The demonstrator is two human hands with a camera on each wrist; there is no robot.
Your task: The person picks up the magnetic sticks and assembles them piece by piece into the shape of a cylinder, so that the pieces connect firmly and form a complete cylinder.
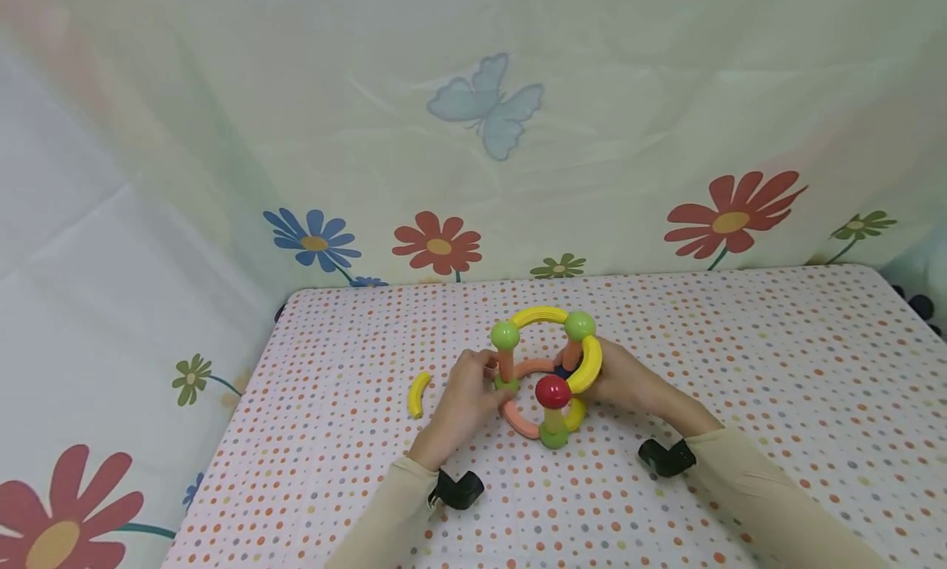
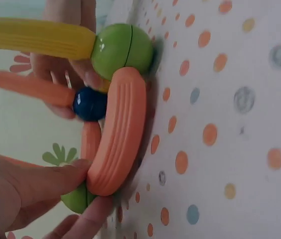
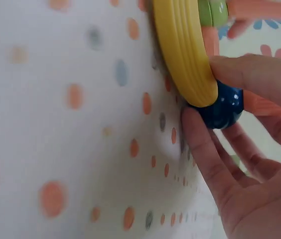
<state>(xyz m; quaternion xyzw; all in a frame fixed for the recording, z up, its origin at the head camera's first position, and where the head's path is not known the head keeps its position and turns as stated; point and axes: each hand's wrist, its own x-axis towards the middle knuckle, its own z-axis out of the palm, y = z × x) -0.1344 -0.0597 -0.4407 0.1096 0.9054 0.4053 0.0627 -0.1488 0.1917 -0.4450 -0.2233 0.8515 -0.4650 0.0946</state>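
A toy structure of colored balls and rods stands on the table between both hands. Its lower ring has orange curved rods [image 1: 521, 421], a yellow curved rod [image 3: 183, 55], green balls [image 2: 123, 50] and a dark blue ball [image 3: 225, 107]. Upright rods rise to two green balls [image 1: 505, 335] and a red ball [image 1: 553, 391]; yellow curved rods [image 1: 540, 315] link part of the top. My left hand [image 1: 466, 392] pinches the lower ring's left side, where an orange curved rod meets a green ball. On the far right, my right hand [image 1: 625, 380] pinches the lower yellow rod's end beside the blue ball.
A loose yellow curved rod [image 1: 418, 395] lies on the table left of my left hand. Dotted cloth covers the table [image 1: 333, 437]. A flower-printed curtain [image 1: 607, 141] hangs behind the far edge and along the left.
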